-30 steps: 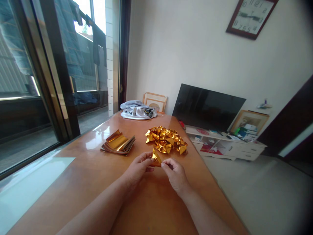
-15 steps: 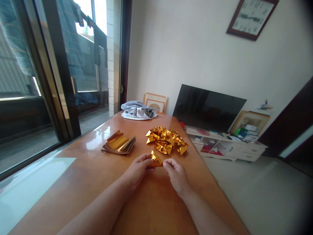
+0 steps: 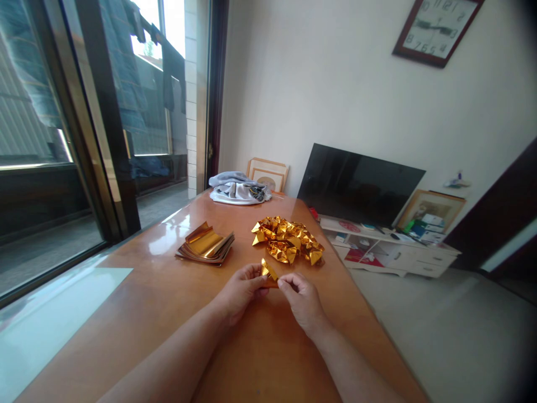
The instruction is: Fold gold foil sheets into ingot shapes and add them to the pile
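Jointly, a folded gold foil was grasped by the left hand and right hand over the table. Beyond it, gold shapes were heaped, right of a stack of sheets.

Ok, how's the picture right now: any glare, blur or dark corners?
Head view: white glare washes the table left of the foil stack, and highlights glint on the folded foil pile; head view, background: digits on the wall clock look smeared; head view, edges: the right-hand corners fall dark.
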Available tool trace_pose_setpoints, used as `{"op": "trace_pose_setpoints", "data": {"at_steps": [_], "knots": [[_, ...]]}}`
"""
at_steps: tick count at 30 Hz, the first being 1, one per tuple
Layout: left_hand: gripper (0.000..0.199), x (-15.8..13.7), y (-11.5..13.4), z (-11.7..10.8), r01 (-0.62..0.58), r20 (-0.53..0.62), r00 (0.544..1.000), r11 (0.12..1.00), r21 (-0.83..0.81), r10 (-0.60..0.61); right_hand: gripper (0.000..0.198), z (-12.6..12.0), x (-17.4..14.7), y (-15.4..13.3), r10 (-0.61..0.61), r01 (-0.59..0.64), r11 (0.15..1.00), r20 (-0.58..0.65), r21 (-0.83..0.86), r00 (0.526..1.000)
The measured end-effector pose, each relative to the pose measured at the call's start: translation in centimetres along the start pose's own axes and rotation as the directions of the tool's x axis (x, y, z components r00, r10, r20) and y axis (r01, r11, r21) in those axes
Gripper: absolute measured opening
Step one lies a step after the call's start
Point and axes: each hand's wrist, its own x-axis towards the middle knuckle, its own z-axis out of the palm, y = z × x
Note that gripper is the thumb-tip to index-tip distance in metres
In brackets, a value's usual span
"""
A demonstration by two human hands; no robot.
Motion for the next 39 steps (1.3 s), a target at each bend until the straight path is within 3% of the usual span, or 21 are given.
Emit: {"op": "trace_pose_setpoints", "data": {"at_steps": [18,31,35,39], "knots": [[0.036,-0.8,0.2,1.3,-0.062,0.079,0.996,0.987,0.151,0.050,0.021,0.1,-0.1,-0.4,-0.008,0.007,1.000,-0.028,-0.022,1.000],[0.039,-0.6,0.0,1.0,-0.062,0.044,0.997,0.982,0.179,0.055,0.016,0.2,-0.1,-0.1,-0.081,0.076,0.988,-0.032,-0.133,0.996],[0.040,-0.3,-0.3,0.9,-0.171,0.091,0.984,0.960,0.220,0.154,0.012,0.1,-0.2,0.0,-0.145,0.134,0.962,-0.029,-0.240,0.989],[0.040,0.1,-0.8,0.4,-0.273,0.075,0.961,0.873,0.405,0.266,0.010,-0.3,-0.3,-0.6,-0.258,0.237,0.886,0.002,-0.400,0.966]]}}
